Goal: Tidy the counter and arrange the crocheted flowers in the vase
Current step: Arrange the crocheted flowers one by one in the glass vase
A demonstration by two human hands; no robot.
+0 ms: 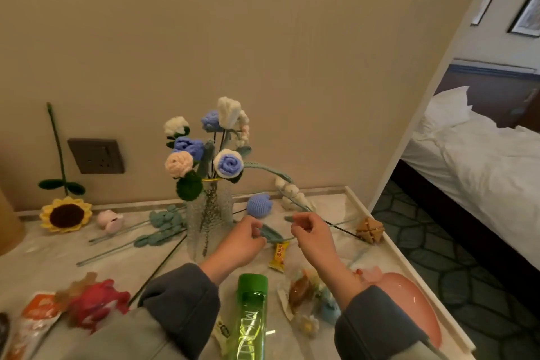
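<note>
The glass vase (209, 213) of blue and white crocheted flowers (201, 149) stands mid-counter (52, 257), near the wall. Just right of it, the left hand (248, 238) and the right hand (311, 232) each pinch a teal leafed stem (271, 234) with curled fingers. Nearer, a green bottle (251, 316) bears white lettering starting with "M"; the rest is unreadable.

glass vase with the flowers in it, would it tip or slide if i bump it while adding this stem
Probably tippy: the glass vase is tall and narrow, with the flower heads bunched well above its rim. It would likely slide too, since the counter looks like smooth polished stone. Being glass, it may break if it falls.
</note>
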